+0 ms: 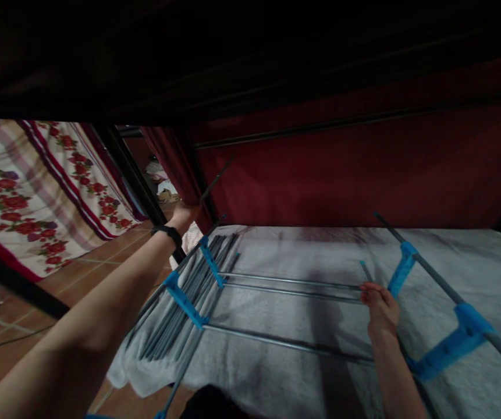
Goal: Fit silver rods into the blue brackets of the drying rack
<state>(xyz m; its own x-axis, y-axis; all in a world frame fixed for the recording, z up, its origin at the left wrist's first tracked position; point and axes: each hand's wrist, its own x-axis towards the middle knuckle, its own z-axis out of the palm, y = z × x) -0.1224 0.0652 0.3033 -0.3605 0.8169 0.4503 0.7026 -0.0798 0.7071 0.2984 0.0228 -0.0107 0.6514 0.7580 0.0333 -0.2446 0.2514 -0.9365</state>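
A frame of thin metal tubes and blue plastic connectors lies on a grey-white sheet. My left hand (185, 214) is stretched out at the far left, closed around a loose grey tube (216, 181) that slants up and to the right. On the right, my right hand (380, 304) has its fingers closed at the right end of a crosswise metal tube (289, 280). This tube runs left to a blue connector (210, 262). Just beyond my right hand is another blue connector (402, 270), with a larger-looking one (446, 349) nearer to me.
A bundle of loose grey tubes (176, 317) lies at the sheet's left edge. Dark bed posts (130, 174) stand at left, and a dark structure hangs low overhead. Behind is a red curtain (341, 180). A flowered cloth (49, 198) hangs left above the tiled floor (114, 262).
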